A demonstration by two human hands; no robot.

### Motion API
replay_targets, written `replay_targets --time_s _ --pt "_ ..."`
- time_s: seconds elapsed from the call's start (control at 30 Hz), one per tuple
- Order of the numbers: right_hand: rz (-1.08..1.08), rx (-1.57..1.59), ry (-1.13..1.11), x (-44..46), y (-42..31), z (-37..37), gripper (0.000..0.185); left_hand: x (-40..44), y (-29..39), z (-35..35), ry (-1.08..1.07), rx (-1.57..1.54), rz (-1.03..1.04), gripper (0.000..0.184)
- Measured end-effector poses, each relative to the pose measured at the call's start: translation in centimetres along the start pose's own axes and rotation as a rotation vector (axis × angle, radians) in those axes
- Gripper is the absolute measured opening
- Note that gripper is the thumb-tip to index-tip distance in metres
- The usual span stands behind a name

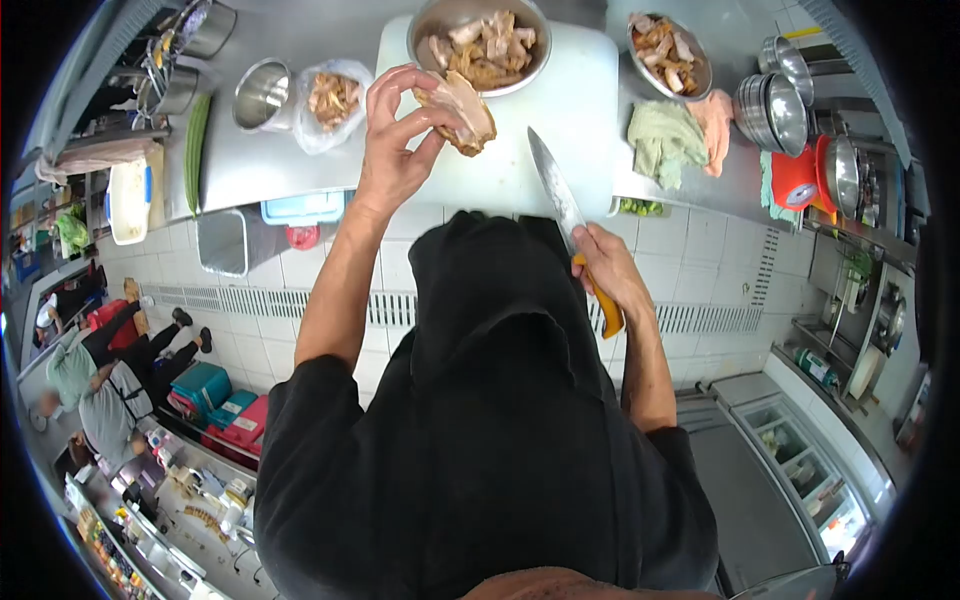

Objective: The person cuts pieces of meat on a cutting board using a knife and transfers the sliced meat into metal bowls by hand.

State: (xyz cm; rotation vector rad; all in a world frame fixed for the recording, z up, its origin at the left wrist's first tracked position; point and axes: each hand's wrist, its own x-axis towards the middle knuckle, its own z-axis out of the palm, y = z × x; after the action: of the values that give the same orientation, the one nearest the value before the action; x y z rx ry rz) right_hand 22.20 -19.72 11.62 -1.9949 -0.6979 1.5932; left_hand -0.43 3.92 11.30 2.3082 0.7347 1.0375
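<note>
My left hand (402, 135) grips a piece of cooked meat (462, 112) with a browned edge, lifted above the white cutting board (560, 70). In my right hand (608, 262) is a kitchen knife (556, 185) with a yellow handle, its blade slanting up and left over the board's near edge. At the board's far side stands a metal bowl (412, 42) of cut meat pieces (485, 48), just beyond the held piece. The palm side of my right hand is partly hidden.
Left on the steel counter are a plastic bag of meat (333, 103), a metal pot (262, 95) and a long green gourd (197, 155). To the right lie another meat bowl (672, 55), a green cloth (667, 143) and a red scale (793, 180). Two people (105, 400) are behind, lower left.
</note>
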Motion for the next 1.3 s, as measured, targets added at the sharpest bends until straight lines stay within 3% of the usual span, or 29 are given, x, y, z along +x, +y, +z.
replay_targets --time_s 0.03,0.2,0.3,0.33,0.43,0.53,0.7,0.93,1.03,1.13,1.3 --pt "-0.001 -0.008 -0.006 0.0 -0.1 0.3 0.033 -1.2 0.2 0.2 0.013 0.046 0.013 0.035" --pt "-0.092 -0.260 -0.007 1.0 -0.6 1.4 0.038 -7.4 -3.4 5.1 -0.045 -0.251 -0.304 0.037" --pt "-0.442 -0.720 0.163 3.6 2.1 2.0 0.035 -9.7 -3.8 6.1 -0.121 0.124 -0.184 0.036" --pt "-0.421 -0.718 0.149 3.8 2.2 1.8 0.034 -10.0 -3.3 5.9 -0.131 0.184 -0.185 0.034" --pt "-0.415 -0.711 0.117 4.6 1.9 2.1 0.033 -10.2 -2.1 5.7 -0.001 0.185 -0.251 0.027" --pt "-0.491 -0.699 0.143 5.3 1.7 2.5 0.031 -10.3 -1.9 7.8 0.278 0.023 -0.540 0.020" --pt "-0.615 -0.687 0.155 4.8 -0.2 4.5 0.027 -11.0 -2.3 9.3 0.337 0.057 -0.524 0.015" --pt "-0.618 -0.819 0.091 5.6 -1.3 5.9 0.015 -10.0 -2.9 10.0 0.286 0.318 -0.449 0.010" --pt "-0.617 -0.894 0.062 6.0 -1.4 6.0 0.012 -9.9 -3.1 10.3 0.297 0.319 -0.469 0.011" --pt "-0.589 -0.906 0.035 6.2 -1.7 6.1 0.021 -9.8 -3.2 10.6 0.328 0.325 -0.461 0.011" --pt "-0.548 -0.959 0.015 6.9 -3.6 6.8 0.009 -9.7 -3.3 10.7 0.316 0.312 -0.464 0.008"
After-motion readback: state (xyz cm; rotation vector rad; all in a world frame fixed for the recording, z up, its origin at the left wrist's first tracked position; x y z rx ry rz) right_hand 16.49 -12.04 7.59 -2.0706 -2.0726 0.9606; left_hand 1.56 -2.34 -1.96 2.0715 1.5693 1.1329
